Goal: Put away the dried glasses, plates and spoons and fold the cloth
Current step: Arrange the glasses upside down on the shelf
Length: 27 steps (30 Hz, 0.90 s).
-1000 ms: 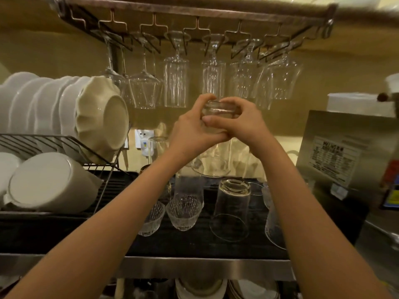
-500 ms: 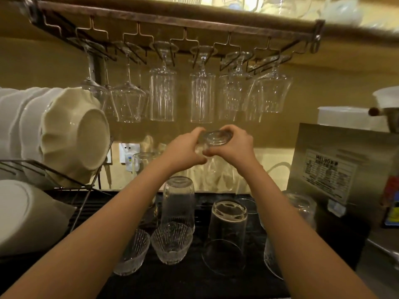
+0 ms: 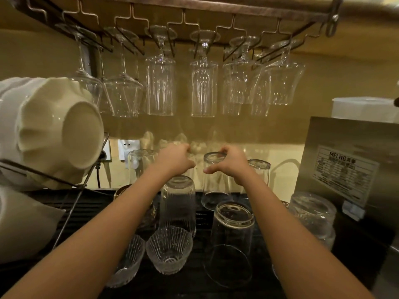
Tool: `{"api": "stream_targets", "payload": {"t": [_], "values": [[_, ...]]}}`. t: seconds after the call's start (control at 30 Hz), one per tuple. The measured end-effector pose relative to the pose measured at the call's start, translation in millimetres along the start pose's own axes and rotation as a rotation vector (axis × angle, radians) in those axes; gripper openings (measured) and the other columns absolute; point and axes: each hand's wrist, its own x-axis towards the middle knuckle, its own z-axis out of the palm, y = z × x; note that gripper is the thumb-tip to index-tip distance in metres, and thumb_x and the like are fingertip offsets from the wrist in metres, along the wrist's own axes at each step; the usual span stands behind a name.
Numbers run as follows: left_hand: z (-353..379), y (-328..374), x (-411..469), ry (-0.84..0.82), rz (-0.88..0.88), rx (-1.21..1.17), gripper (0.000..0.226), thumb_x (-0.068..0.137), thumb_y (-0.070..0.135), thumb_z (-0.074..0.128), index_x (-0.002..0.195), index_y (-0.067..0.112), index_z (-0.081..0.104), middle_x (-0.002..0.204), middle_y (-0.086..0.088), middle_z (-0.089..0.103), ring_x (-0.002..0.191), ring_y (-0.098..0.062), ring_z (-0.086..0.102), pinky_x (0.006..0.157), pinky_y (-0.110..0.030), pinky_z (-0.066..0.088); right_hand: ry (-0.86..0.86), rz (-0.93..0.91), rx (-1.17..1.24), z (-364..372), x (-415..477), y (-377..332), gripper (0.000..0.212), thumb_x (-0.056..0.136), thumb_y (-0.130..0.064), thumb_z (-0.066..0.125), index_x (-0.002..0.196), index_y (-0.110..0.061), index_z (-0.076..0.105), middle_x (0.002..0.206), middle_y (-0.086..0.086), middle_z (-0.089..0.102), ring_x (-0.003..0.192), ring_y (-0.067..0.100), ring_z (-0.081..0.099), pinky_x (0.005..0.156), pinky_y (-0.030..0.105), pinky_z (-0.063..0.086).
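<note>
**Tumbler set down mouth-first in the back row, right hand on it**

At far left, well away from both hands, a cream fluted bowl [image 3: 60, 126] lies tilted in a wire dish rack [image 3: 71, 186]. Stemmed glasses [image 3: 159, 83] hang upside down from the overhead rack [image 3: 194, 9], above both hands.

The left hand [image 3: 174, 160] has its fingers loosely curled around nothing. It is just left of the tumbler [image 3: 216, 182], with a gap between thumb and glass. Below that wrist, nearer the person, a tall ribbed glass [image 3: 178, 203] stands inverted on the black mat [image 3: 86, 208].

The right hand [image 3: 231, 165] pinches the upturned base of the tumbler, index finger over the top and thumb at the side. The glass is upside down, directly under and left of that hand, with its mouth down at the mat.

To the right of the right hand stands a steel appliance [image 3: 323, 147]. Its label [image 3: 345, 175] has a heading that looks like "MELNG" followed by characters; the smaller print is unreadable.

A second ago both hands held this tumbler together, raised in front of the hanging stemware. It has since come down to the back row, and the left hand has let go.
</note>
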Motion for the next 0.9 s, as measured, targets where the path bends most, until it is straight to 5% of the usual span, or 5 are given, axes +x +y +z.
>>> {"api": "stream_targets", "payload": {"t": [0.2, 0.57, 0.9], "values": [[5.5, 5.2, 1.0, 0.001, 0.040, -0.025, 0.049, 0.085, 0.038, 0.061, 0.129, 0.022, 0.051, 0.130, -0.004, 0.056, 0.117, -0.022, 0.052, 0.094, -0.033, 0.042, -0.064, 0.068, 0.001, 4.4, 0.9, 7.4, 0.065, 0.056, -0.019, 0.088, 0.107, -0.010, 0.050, 0.107, 0.007, 0.056, 0.089, 0.020, 0.053, 0.053, 0.022, 0.038], [12.2, -1.3, 3.0, -0.045, 0.014, -0.093, 0.049, 0.090, 0.032, 0.054, 0.137, 0.029, 0.042, 0.142, -0.009, 0.045, 0.130, -0.024, 0.041, 0.107, -0.042, 0.036, -0.072, 0.075, -0.152, 5.6, 5.4, 8.7, 0.081, 0.069, -0.020, 0.081, 0.135, -0.003, 0.038, 0.134, 0.013, 0.048, 0.123, 0.029, 0.047, 0.096, 0.035, 0.043], [13.3, -2.3, 1.0, -0.038, 0.009, -0.112, 0.052, 0.089, 0.032, 0.057, 0.138, 0.027, 0.041, 0.146, -0.009, 0.040, 0.133, -0.025, 0.039, 0.109, -0.041, 0.034, -0.077, 0.050, -0.268, 4.9, 3.6, 4.9, 0.078, 0.072, -0.023, 0.078, 0.136, -0.003, 0.039, 0.138, 0.012, 0.047, 0.128, 0.027, 0.043, 0.098, 0.031, 0.039]]}}
